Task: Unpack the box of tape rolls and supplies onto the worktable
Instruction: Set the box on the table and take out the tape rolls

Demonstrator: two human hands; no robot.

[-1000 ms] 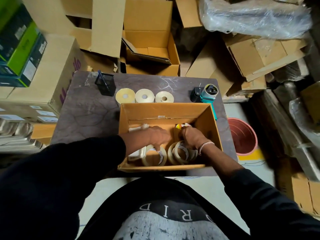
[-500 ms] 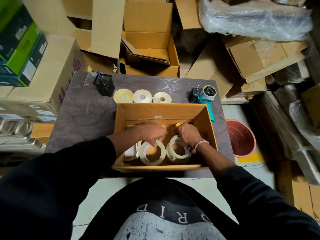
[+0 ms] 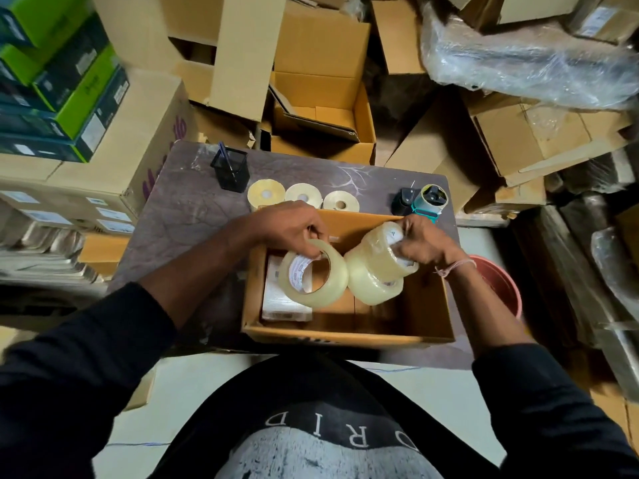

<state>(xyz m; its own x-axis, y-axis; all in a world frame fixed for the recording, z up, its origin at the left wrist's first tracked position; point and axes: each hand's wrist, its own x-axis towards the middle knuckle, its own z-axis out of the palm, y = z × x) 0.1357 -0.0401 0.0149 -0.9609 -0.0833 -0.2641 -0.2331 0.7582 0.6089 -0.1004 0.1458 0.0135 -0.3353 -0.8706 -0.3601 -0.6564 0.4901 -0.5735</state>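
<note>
Around the table (image 3: pixel 179 219), cartons are stacked everywhere: an open carton (image 3: pixel 321 108) behind it, green boxes (image 3: pixel 62 74) on the left, a plastic-wrapped bundle (image 3: pixel 529 63) top right, a reddish bucket (image 3: pixel 501 281) on the floor at right. On the table's far side sit a black mesh pen cup (image 3: pixel 231 169), three flat yellowish rolls (image 3: pixel 301 197) in a row and a teal tape dispenser (image 3: pixel 427 200). The open box (image 3: pixel 345 335) stands at the near edge; both forearms reach over it and cover most of its far wall.

Left hand (image 3: pixel 290 228) is curled, fingers hooked through the core of a clear tape roll (image 3: pixel 313 274), which is held tilted above the box. Right hand (image 3: pixel 423 245) grips a shrink-wrapped stack of clear rolls (image 3: pixel 377 266) from its far end, also above the box; the roll and the stack look to be touching or nearly so. A pale thread band sits on the right wrist.

A white packet (image 3: pixel 281 299) lies flat in the box's left side; the rest of the floor showing is bare brown cardboard.

Tape is glossy and translucent with a printed white core; the wrap is crinkly. The tabletop is dark, marbled and scuffed.
</note>
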